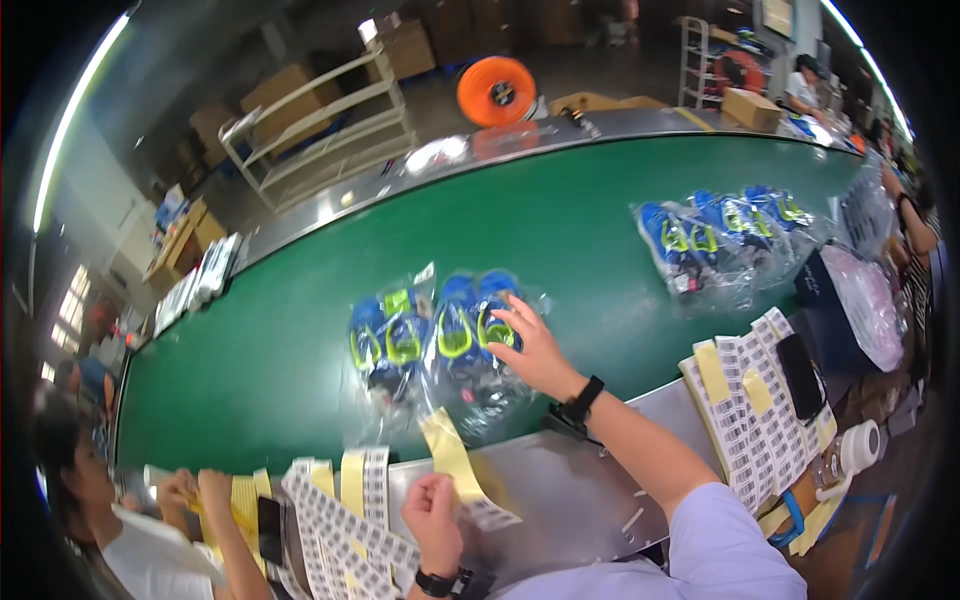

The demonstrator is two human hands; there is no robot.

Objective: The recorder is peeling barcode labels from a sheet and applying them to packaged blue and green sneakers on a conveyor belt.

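My left hand [432, 515] is closed at the edge of a pale yellow label strip [452, 458], whose lower end carries printed stickers. My right hand [537, 352] reaches over a pair of blue shoes with lime-green collars in a clear bag [456, 335]. Its thumb and fingers are spread at the right shoe; whether they touch the plastic I cannot tell. Just left of it lies another bagged pair of blue shoes [385, 340]. Both pairs rest on the green conveyor belt [240, 375].
Several more bagged shoes [715, 235] lie on the belt at right. Sticker sheets [745, 400], a black phone [800, 375], a white-capped bottle [858, 447] and a dark box [830, 300] stand along the near right edge. Another person [100, 500] handles yellow sheets at lower left.
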